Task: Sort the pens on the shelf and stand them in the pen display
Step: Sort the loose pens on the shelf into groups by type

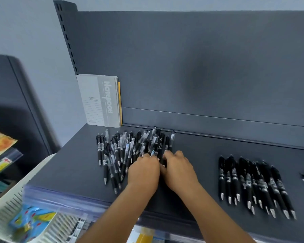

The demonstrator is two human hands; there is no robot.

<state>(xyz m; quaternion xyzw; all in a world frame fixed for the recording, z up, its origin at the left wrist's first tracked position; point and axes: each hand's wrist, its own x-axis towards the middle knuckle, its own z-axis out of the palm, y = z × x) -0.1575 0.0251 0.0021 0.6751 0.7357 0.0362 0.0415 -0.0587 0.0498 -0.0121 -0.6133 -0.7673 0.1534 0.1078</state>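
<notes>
- Both the left hand point(144, 170) and the right hand point(178, 168) reached into the loose heap of black click pens point(130, 149) on the dark grey shelf point(68, 165); whether the fingers clasped pens could not be told.
- A sorted row of black pens point(253, 185) lay well apart, rightward.

shelf point(68, 171): dark grey | mixed pen heap point(126, 149) left | sorted black pens point(253, 181) right | notebooks point(100, 100) upright at back

Pale grey wall point(33, 32), dark slotted upright point(67, 37), charcoal back panel point(200, 58)

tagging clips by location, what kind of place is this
Probably a stationery shop: a slotted retail shelf holding loose pens, notebooks stood at the back, and printed goods racked at left.
</notes>
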